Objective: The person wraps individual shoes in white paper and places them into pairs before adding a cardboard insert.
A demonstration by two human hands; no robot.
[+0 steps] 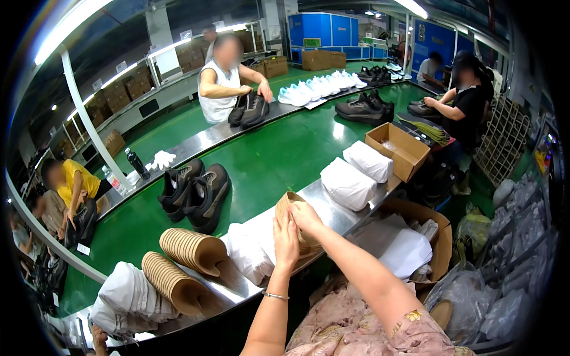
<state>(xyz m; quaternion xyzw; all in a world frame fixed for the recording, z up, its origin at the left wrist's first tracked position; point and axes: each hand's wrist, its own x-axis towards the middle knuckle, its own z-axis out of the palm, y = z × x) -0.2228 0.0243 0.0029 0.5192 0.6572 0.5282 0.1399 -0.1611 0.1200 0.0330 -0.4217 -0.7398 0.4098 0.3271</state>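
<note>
Green surface (267, 160) beyond; left hand (286, 242) and right hand (305, 218) hold curled brown cardboard (283, 207).

We see a tan cardboard piece (283, 205), tan rolls (169, 282) striped with ridges, a green belt (279, 145), dark grey-brown shoes (208, 200) and a pink floral garment (344, 314).

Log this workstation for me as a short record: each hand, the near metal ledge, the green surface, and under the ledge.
Left hand: against the curled cardboard piece, fingers extended; grip unclear
Right hand: holding the same piece
Near metal ledge: two stacks of ridged brown inserts, white bundles, open brown box
Green surface: pair of dark shoes beyond the inserts; more shoes farther off
Under the ledge: large open carton with white sheets
</note>
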